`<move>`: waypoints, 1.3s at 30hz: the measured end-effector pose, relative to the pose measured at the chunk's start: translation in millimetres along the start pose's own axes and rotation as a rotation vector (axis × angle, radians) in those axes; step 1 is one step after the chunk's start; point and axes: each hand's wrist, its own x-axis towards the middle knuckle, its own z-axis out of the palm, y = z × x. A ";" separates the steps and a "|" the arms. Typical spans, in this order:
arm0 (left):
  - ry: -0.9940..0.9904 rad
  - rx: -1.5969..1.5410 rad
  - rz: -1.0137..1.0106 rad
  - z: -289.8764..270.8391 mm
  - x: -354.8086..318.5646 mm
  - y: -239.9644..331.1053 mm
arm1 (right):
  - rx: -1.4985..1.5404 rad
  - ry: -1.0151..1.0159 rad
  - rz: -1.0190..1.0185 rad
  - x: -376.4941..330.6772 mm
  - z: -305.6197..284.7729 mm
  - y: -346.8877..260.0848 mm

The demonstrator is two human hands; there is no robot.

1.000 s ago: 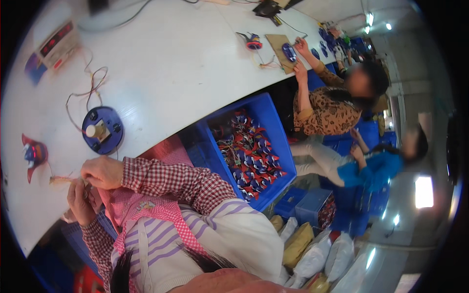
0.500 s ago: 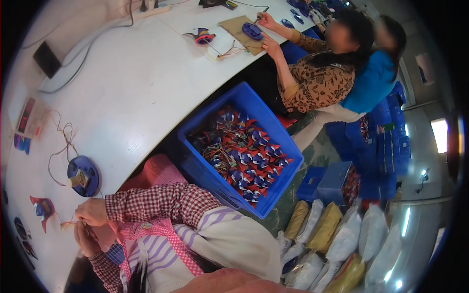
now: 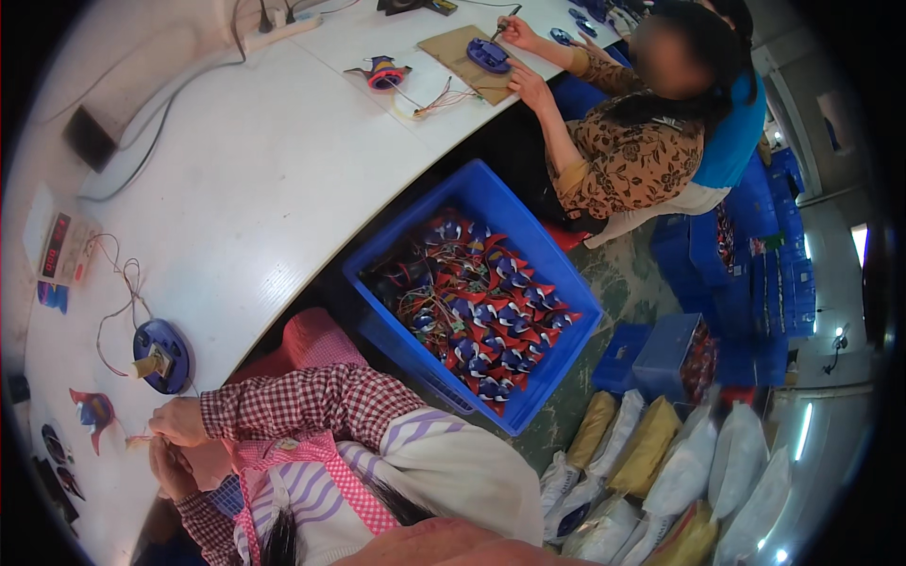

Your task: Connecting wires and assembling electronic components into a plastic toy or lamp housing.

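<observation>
At the table's edge on the lower left, my right hand (image 3: 179, 422) and my left hand (image 3: 172, 470) are close together. Both have their fingers pinched round the ends of thin wires (image 3: 139, 441), though the exact grip is too small to make out. Just beyond lies a red, blue and white toy part (image 3: 94, 411), near the wires' far end. A round blue housing (image 3: 177, 341) with a pale block on it sits above my right hand. Thin looped cables (image 3: 127, 274) run from it towards a small device with a red display (image 3: 62, 250).
A blue crate (image 3: 557, 377) full of similar toy parts with wires stands to my right. Past it a co-worker (image 3: 628, 156) handles a blue shell (image 3: 488, 56) on a brown board (image 3: 453, 42). Stuffed sacks (image 3: 646, 443) and more crates (image 3: 755, 292) stand on the floor.
The whole view has shifted slightly. My hands stay together at the wires with little visible movement. The co-worker leans a little differently, now covering more of the person behind.
</observation>
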 end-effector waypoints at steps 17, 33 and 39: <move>-0.088 0.013 0.068 -8.3 2.4 -6.1 | -0.024 -0.068 -0.038 -1.1 -7.3 -2.5; 0.073 -0.016 0.183 -13.7 -17.0 -10.4 | -0.142 0.142 -0.146 2.7 -13.3 -24.6; 0.260 0.349 0.422 -33.2 -27.4 -24.9 | -0.170 0.163 -0.254 4.0 -29.4 -42.8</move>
